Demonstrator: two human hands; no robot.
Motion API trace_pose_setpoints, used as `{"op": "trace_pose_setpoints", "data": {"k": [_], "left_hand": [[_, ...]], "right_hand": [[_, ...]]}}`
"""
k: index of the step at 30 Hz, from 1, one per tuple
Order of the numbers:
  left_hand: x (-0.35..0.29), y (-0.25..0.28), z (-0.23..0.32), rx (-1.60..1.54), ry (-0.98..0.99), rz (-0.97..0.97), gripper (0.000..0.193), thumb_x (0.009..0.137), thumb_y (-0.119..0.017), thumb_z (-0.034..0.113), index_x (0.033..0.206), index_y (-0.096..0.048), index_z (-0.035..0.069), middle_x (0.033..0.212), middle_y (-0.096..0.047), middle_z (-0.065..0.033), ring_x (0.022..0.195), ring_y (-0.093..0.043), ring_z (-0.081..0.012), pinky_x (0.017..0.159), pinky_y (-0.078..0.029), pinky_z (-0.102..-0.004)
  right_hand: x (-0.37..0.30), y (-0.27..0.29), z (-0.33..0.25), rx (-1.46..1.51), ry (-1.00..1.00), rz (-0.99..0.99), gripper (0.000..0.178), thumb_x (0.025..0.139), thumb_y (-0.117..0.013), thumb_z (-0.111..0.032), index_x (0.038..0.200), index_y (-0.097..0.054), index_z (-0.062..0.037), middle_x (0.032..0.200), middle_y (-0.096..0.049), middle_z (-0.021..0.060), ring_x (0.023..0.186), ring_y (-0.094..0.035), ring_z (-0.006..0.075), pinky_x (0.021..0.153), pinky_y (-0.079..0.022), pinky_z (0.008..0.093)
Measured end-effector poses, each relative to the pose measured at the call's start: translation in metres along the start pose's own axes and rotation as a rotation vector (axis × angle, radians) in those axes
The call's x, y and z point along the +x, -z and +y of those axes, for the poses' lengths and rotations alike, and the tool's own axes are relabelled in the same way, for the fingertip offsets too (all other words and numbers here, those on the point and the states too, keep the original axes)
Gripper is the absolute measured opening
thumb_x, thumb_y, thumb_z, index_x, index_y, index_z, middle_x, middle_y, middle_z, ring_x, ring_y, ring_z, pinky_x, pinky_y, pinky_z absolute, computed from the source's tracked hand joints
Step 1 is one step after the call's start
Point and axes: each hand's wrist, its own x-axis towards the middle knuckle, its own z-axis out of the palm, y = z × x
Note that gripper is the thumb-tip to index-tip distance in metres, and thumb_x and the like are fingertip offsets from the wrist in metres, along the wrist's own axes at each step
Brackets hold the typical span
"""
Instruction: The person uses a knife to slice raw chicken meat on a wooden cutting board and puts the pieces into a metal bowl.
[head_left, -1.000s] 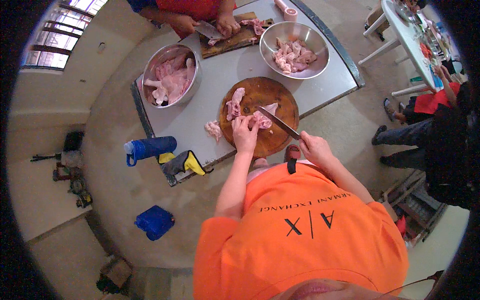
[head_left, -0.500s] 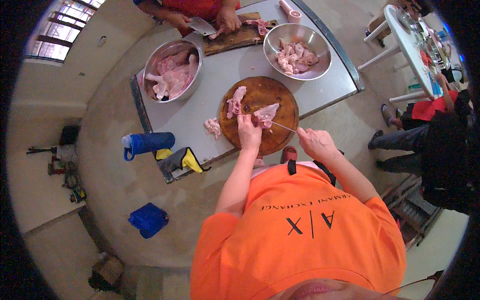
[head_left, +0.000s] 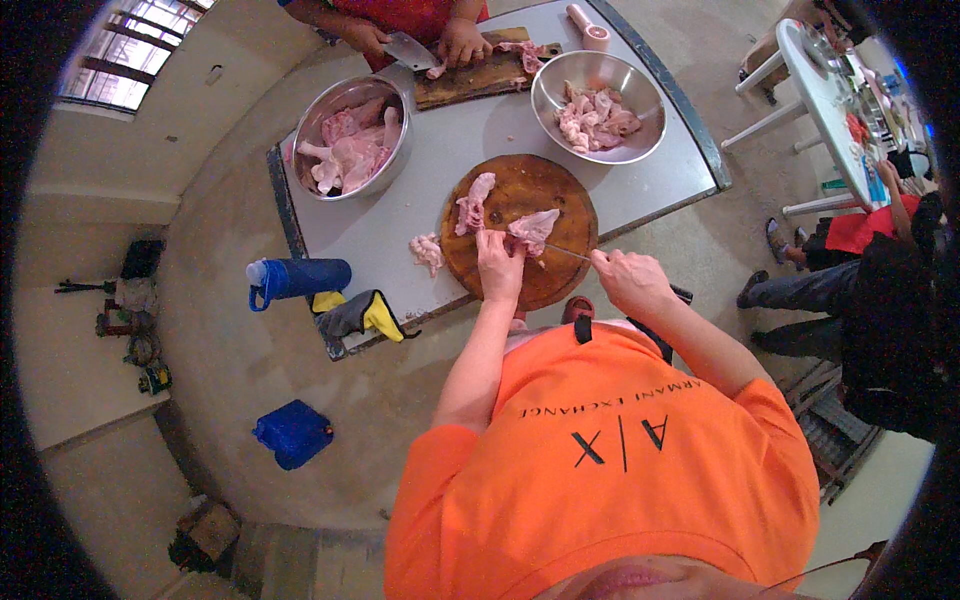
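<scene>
On the round wooden chopping board (head_left: pixel 570 285) lie two pieces of raw chicken. My right hand (head_left: pixel 632 283) is closed around the handle of a knife, and its thin blade (head_left: pixel 568 252) reaches left to the lower edge of the nearer chicken piece (head_left: pixel 536 228). Fingers of my left hand (head_left: pixel 499 265) are pinched together at that piece's lower left edge. Just beyond them rests the other chicken piece (head_left: pixel 476 203). Pale chicken trimmings (head_left: pixel 427 253) sit on the table left of the board.
Steel bowls of raw chicken stand at the back left (head_left: pixel 405 150) and back right (head_left: pixel 655 125). Across the table a person's hand (head_left: pixel 464 42) works with a cleaver (head_left: pixel 411 50) on a rectangular board (head_left: pixel 450 90). A blue bottle (head_left: pixel 305 278) and grey-yellow cloth (head_left: pixel 350 316) lie at the left.
The view has shifted slightly. My right hand and the knife have moved very little, and my left hand keeps its place by the chicken piece.
</scene>
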Motion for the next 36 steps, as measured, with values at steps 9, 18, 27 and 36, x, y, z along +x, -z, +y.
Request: {"op": "trace_pose_setpoints", "data": {"k": [9,18,27,36], "left_hand": [[-0.002,-0.005,-0.001,0.030,-0.022,0.038,0.028,0.072,-0.073,0.007,0.089,-0.053,-0.002,0.095,-0.051,-0.0170,0.088,-0.055,-0.0347,0.076,-0.047,-0.0412],[-0.006,-0.008,-0.008,-0.039,-0.008,0.034,0.021,0.073,-0.070,0.004,0.085,-0.053,0.001,0.088,-0.049,-0.0122,0.077,-0.052,-0.0278,0.068,-0.046,-0.0387],[-0.010,-0.006,-0.009,0.001,-0.115,0.049,0.015,0.076,-0.063,-0.001,0.086,-0.053,0.002,0.089,-0.048,-0.0109,0.074,-0.052,-0.0239,0.063,-0.046,-0.0363],[-0.013,0.002,-0.010,-0.139,0.010,-0.007,0.020,0.075,-0.062,-0.002,0.094,-0.055,0.001,0.096,-0.047,-0.0120,0.072,-0.055,-0.0223,0.061,-0.049,-0.0318]], "right_hand": [[0.018,-0.002,0.003,0.079,0.002,-0.063,0.024,0.079,-0.063,-0.014,0.094,-0.047,-0.0026,0.075,-0.067,0.0166,0.072,-0.068,0.0329,0.062,-0.055,0.0418],[0.035,-0.028,0.017,0.230,0.050,-0.078,0.015,0.090,-0.043,-0.013,0.097,-0.045,0.0000,0.071,-0.064,0.0219,0.067,-0.063,0.0408,0.059,-0.049,0.0506],[0.025,-0.035,0.027,0.399,-0.022,-0.239,0.026,0.095,-0.042,-0.026,0.103,-0.046,-0.0012,0.087,-0.064,0.0257,0.083,-0.062,0.0442,0.071,-0.049,0.0534],[0.010,-0.052,0.004,0.349,-0.018,-0.110,0.019,0.091,-0.044,-0.018,0.098,-0.044,-0.0013,0.077,-0.065,0.0230,0.072,-0.065,0.0414,0.061,-0.050,0.0512]]}}
